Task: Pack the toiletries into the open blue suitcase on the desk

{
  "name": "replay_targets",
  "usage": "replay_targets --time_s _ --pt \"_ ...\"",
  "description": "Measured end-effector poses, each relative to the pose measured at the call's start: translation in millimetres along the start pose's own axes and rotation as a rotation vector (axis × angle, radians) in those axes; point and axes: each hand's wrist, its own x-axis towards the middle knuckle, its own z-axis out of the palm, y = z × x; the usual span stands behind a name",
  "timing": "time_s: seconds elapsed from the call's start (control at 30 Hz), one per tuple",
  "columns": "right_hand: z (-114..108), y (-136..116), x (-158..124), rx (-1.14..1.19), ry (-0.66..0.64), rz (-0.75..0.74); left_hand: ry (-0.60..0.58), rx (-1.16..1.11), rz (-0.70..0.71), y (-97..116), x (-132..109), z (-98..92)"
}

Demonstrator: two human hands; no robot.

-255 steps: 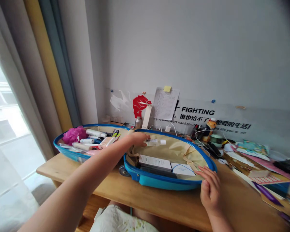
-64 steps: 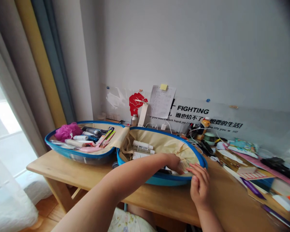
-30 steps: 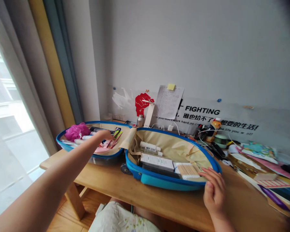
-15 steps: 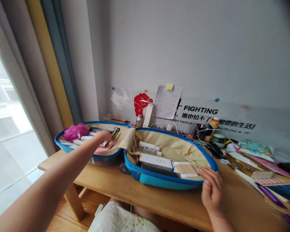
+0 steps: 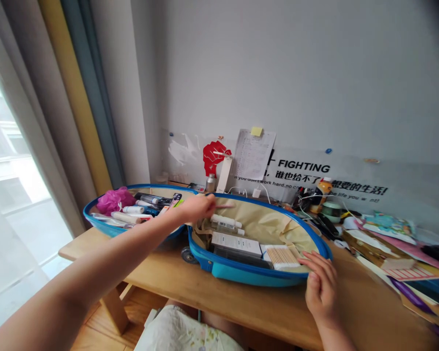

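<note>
My left hand (image 5: 201,206) is closed above the near-left part of the right shell of an open blue suitcase (image 5: 256,280). A thin, pinkish, stick-like thing (image 5: 226,206) juts from its fingers, blurred; its kind is unclear. My right hand (image 5: 322,282) holds the suitcase's right rim, fingers over the edge and thumb outside. Below the left hand lie white tubes (image 5: 227,222), a white box (image 5: 236,243) and a pack of cotton swabs (image 5: 281,257). The left shell holds a purple bath puff (image 5: 116,200), several tubes and a phone-like item (image 5: 176,199), partly behind my forearm.
The suitcase lies on a wooden table (image 5: 161,278). Behind it stand a small bottle (image 5: 210,183) and a white upright strip (image 5: 225,174) against the wall. Papers, packets and a purple item (image 5: 411,296) clutter the right side. A curtained window is left.
My left hand has moved right, from inside the left shell to above the right shell, with a thin pinkish thing now showing in its fingers. My right hand stays on the rim.
</note>
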Motion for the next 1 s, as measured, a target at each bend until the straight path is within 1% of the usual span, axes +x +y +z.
replay_targets --time_s 0.03,0.1,0.17,0.23,0.33,0.43,0.57,0.73,1.0 --pt "0.0 -0.1 -0.1 -0.002 -0.001 0.0 -0.039 -0.005 0.087 15.6 0.3 3.3" --pt "-0.2 -0.4 -0.3 -0.002 -0.008 0.0 -0.124 -0.015 0.202 39.9 1.7 12.6" --pt "-0.4 -0.7 -0.5 0.0 -0.014 -0.001 -0.191 -0.029 0.263 54.0 4.4 23.1" --pt "-0.6 -0.9 -0.5 0.002 -0.007 -0.003 -0.229 -0.049 0.3 59.2 7.6 32.5" --pt "-0.5 -1.2 -0.2 0.01 -0.003 -0.002 -0.278 -0.083 0.343 57.7 12.2 42.5" --pt "-0.4 -1.8 0.4 0.015 -0.002 0.0 -0.311 -0.081 0.355 53.9 16.2 48.9" --pt "-0.7 -2.0 0.7 0.021 -0.004 -0.002 -0.303 -0.036 0.359 51.8 20.2 55.0" --pt "-0.9 -1.9 1.0 -0.004 -0.012 -0.007 -0.29 -0.053 0.365 49.9 22.7 60.2" --pt "-1.1 -3.4 2.5 -0.002 -0.003 -0.006 -0.292 -0.068 0.332 49.5 23.8 60.5"
